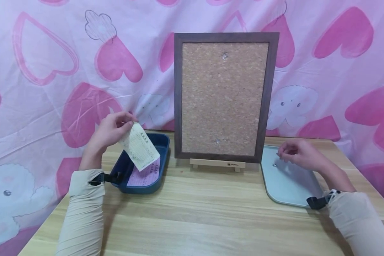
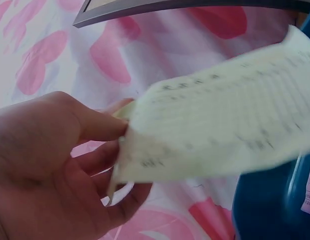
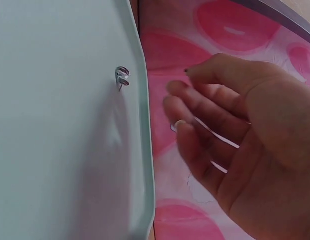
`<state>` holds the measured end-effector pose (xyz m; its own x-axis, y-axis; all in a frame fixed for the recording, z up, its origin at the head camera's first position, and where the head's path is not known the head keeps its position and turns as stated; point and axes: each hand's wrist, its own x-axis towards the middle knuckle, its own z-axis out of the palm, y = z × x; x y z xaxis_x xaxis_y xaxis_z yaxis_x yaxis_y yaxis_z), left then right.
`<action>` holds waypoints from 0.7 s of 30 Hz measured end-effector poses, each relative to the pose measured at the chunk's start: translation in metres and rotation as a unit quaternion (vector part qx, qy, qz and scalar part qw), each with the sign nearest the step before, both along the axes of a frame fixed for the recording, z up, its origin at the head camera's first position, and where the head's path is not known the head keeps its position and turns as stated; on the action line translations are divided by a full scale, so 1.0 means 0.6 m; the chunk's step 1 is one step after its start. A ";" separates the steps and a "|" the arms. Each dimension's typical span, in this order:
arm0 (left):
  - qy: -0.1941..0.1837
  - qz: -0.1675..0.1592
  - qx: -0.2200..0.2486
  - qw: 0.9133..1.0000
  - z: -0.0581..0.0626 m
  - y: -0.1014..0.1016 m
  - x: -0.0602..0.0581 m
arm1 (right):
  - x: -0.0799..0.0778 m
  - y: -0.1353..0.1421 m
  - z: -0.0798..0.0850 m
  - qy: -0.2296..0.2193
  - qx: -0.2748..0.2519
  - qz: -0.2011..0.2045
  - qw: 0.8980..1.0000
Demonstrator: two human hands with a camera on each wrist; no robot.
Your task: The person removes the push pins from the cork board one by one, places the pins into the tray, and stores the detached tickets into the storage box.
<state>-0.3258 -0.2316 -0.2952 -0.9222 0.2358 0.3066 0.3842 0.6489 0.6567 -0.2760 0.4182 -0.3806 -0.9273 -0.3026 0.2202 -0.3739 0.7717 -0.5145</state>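
My left hand [image 1: 113,129] pinches a pale yellow printed paper slip [image 1: 140,147] by its upper corner, over a dark blue bin [image 1: 161,183]. Inside the bin lie pink printed slips [image 1: 147,175]. The left wrist view shows the yellow slip [image 2: 215,110] stretching out from between thumb and fingers. Over a pale green tray [image 1: 284,192], my right hand [image 1: 299,153] has its thumb and fingertips together. A small dark-tipped thing [image 3: 186,71] shows at the thumb's end, mostly hidden. A clear pushpin [image 3: 122,77] lies on the tray near that hand.
Between the bin and the tray, a cork board [image 1: 224,99] in a dark brown frame stands on a light wooden easel [image 1: 217,163]. One clear pushpin [image 1: 224,56] is near its top, another pushpin [image 1: 217,141] near its bottom. A pink heart-patterned curtain [image 1: 51,117] hangs behind the wooden table [image 1: 192,213].
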 end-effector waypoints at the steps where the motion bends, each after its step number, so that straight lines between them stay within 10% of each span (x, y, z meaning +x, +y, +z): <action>1: -0.005 -0.005 -0.017 1.000 -0.001 0.000 -0.001 | 0.000 0.001 -0.001 -0.005 0.005 0.005 1.000; 21: -0.033 -0.050 -0.176 0.983 -0.049 0.074 -0.027 | 0.001 0.009 -0.012 -0.128 0.049 0.027 0.990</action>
<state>-0.3421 -0.1871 -0.3248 -0.9044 0.4067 0.1294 0.4212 0.8015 0.4245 -0.2754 0.4238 -0.3881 -0.9307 -0.3619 -0.0531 -0.2833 0.8051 -0.5211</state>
